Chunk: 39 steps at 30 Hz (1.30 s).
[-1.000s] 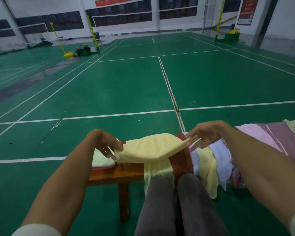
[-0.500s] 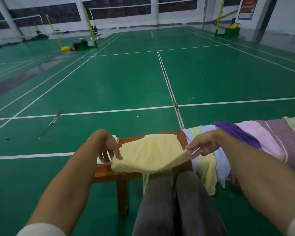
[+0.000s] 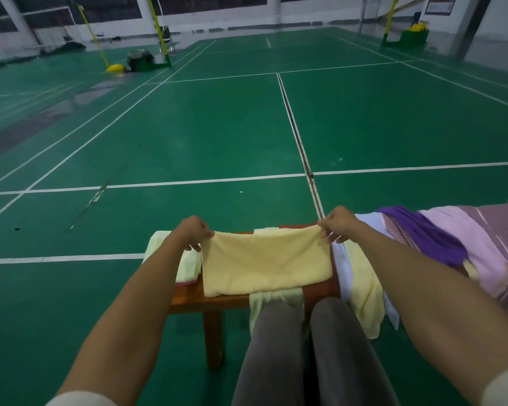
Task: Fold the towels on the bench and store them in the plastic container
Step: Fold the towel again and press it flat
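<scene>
We see the yellow towel [image 3: 266,263] lying folded across the wooden worktop [image 3: 188,300], its far corners pinched: left hand [image 3: 194,233] clamped on the far-left corner, right hand [image 3: 336,224] on the far-right. We judge both grips pull the far edge taut so the doubled layers square up. Cloth is soft terry, pale, edges slightly rounded. Left of the towel, a pale folded towel [image 3: 185,265] sits touching it. Right of it, unfolded towels [image 3: 440,244] in white, purple and pink drape over the worktop. No plastic container is in view.

Yellow towel [image 3: 266,263] now flat on bench [image 3: 226,301]
</scene>
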Motion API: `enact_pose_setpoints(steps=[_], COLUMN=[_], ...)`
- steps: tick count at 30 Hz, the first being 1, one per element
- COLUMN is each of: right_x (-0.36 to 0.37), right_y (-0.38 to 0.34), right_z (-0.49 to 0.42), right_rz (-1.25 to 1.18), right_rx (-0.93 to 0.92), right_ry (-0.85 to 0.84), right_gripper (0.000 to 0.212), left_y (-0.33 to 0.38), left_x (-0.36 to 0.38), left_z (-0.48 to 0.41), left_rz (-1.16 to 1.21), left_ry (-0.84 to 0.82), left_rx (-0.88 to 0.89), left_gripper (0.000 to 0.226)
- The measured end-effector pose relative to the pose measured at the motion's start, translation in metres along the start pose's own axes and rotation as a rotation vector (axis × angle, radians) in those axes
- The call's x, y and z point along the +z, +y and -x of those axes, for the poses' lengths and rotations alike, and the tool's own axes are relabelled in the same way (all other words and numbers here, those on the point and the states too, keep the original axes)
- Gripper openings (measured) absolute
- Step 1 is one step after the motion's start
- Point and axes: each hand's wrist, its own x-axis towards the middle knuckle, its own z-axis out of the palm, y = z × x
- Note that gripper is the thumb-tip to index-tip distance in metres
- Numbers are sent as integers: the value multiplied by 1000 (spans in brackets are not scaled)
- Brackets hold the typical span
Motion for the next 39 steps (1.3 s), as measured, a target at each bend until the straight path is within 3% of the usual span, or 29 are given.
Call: enact_pose_setpoints(steps=[4, 16, 30, 36, 39], right_x=[10, 47, 75, 83, 90], right_y=[-9, -21, 5, 10, 7], right_z=[-22, -63, -103, -102, -95], right_rz=[123, 504, 552, 545, 591], right_rx=[-57, -46, 1, 13, -13], right_ry=[71, 172, 191, 149, 131], right_gripper=[37, 27, 21, 32, 60], left_y=[-10, -24, -26, -30, -26], left_x=[3, 36, 62, 70, 74], left_z=[-12, -51, -78, -78, -73], left_rz=[-23, -78, -74, -39, -9], left_ry=[62, 131, 133, 82, 26], left_rx=[-5, -64, -82, -84, -118], left_gripper=[26, 21, 20, 19, 30])
